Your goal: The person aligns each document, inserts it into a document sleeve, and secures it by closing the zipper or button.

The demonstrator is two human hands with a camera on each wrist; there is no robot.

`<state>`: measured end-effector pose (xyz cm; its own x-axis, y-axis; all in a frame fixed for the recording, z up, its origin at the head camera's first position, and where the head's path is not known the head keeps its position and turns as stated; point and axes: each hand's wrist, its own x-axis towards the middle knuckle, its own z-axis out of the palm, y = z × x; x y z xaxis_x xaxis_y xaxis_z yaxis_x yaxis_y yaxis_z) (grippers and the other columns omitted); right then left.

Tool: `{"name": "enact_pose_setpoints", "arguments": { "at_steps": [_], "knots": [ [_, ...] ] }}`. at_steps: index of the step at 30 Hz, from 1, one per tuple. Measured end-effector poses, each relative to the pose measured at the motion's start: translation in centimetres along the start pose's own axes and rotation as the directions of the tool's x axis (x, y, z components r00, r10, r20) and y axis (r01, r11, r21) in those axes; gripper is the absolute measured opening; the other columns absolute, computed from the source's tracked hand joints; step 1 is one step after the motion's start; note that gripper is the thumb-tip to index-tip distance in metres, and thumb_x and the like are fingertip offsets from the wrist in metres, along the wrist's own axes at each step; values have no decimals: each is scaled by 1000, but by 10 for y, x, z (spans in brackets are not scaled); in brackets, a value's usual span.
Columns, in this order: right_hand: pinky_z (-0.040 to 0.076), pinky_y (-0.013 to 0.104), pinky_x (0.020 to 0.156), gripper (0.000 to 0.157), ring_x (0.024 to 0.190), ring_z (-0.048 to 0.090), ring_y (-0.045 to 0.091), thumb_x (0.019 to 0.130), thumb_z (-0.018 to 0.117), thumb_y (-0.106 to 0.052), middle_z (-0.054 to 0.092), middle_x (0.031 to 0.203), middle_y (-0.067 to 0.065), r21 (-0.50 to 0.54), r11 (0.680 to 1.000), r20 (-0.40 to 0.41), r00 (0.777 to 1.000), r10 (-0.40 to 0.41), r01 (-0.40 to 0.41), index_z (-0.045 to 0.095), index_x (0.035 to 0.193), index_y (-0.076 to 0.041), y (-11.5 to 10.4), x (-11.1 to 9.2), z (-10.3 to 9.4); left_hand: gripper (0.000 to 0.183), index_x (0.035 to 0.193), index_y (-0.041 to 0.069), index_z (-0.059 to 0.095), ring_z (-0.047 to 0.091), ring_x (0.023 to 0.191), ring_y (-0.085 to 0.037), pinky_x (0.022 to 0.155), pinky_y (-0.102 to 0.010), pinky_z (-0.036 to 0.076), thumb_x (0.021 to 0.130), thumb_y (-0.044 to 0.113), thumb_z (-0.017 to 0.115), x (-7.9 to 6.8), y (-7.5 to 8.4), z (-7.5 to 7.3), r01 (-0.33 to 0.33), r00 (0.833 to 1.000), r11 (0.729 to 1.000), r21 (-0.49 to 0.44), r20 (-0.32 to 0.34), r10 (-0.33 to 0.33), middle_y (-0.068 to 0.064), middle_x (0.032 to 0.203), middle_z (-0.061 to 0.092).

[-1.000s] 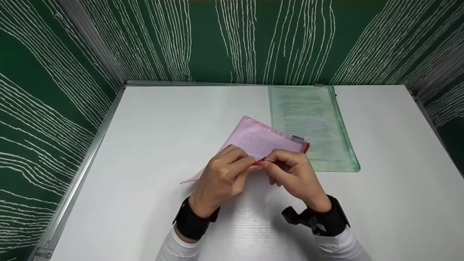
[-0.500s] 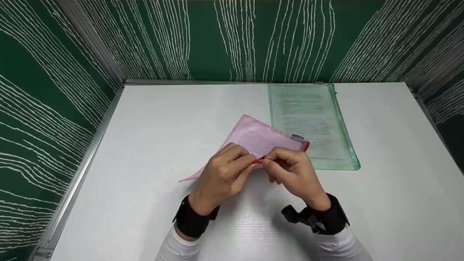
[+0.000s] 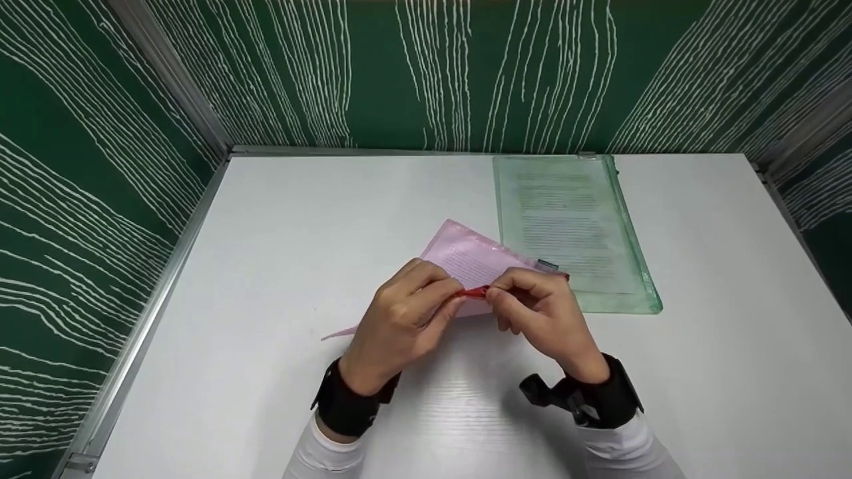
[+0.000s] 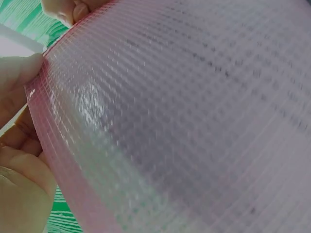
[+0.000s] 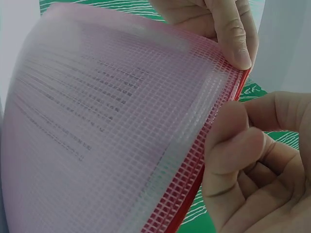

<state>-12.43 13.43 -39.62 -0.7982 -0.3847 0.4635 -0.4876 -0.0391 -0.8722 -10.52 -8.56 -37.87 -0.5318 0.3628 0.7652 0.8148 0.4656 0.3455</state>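
Observation:
A translucent pink mesh zip pouch (image 3: 459,246), with a printed sheet inside, is held up off the table, tilted, between both hands. My left hand (image 3: 403,316) pinches its near corner, at one end of the red zip edge (image 5: 187,194). Close beside it, my right hand (image 3: 542,316) pinches the same red edge between thumb and index finger. Whether a zip slider lies under those fingertips is hidden. In the right wrist view, the pouch's grid mesh (image 5: 121,111) and red strip show clearly. From the left wrist, the pouch (image 4: 170,121) fills most of the view.
A green translucent zip pouch (image 3: 636,256) with a printed sheet inside lies flat at the back right, partly behind the pink one. The white table (image 3: 279,233) is bounded by green panels (image 3: 379,86) with white lines and a metal frame at the left and back.
The pink pouch's far edge has dipped and its left corner has shifted slightly left. My left hand has moved a little left, so more red edge shows between the hands.

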Motion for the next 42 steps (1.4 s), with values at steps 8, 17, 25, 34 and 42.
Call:
{"name": "enact_pose_setpoints", "arguments": {
  "at_steps": [8,17,25,34,42],
  "knots": [
    [40,27,46,22,49,50,13,97,60,10,56,60,5,-9,1000,-14,1000,-24,24,67,81,-3,-1,0,1,5,96,2,74,58,81,-18,70,-27,49,92,4,74,1,-1,3,-7,999,1000,-1,-35,7,-6,90,64],
    [39,25,43,21,46,48,12,95,62,11,53,56,6,-41,998,-50,997,50,-52,65,78,-2,3,2,-2,5,97,1,74,58,83,-19,71,-28,50,94,4,72,0,-2,0,-17,994,1000,-22,-106,14,-7,91,64],
    [42,23,43,17,46,52,15,94,63,10,55,59,8,-70,990,-84,990,116,-122,65,77,4,2,3,-4,4,95,2,73,58,83,-18,72,-29,50,93,5,74,1,-4,2,9,992,999,-35,-122,-13,-6,90,63],
    [41,22,43,17,45,52,16,94,62,11,56,58,9,-71,994,-69,995,77,-82,65,79,5,3,2,-6,6,94,2,74,59,80,-16,69,-26,50,90,5,78,-1,-3,4,34,997,999,-38,-65,-37,-5,87,64],
    [42,24,44,15,46,52,18,94,64,8,56,58,8,-69,982,-86,981,171,-177,66,79,7,3,4,-8,7,93,1,75,59,78,-17,67,-27,50,95,7,73,0,-2,-2,-2,993,999,-38,-119,-3,-6,85,65]
  ]
}}
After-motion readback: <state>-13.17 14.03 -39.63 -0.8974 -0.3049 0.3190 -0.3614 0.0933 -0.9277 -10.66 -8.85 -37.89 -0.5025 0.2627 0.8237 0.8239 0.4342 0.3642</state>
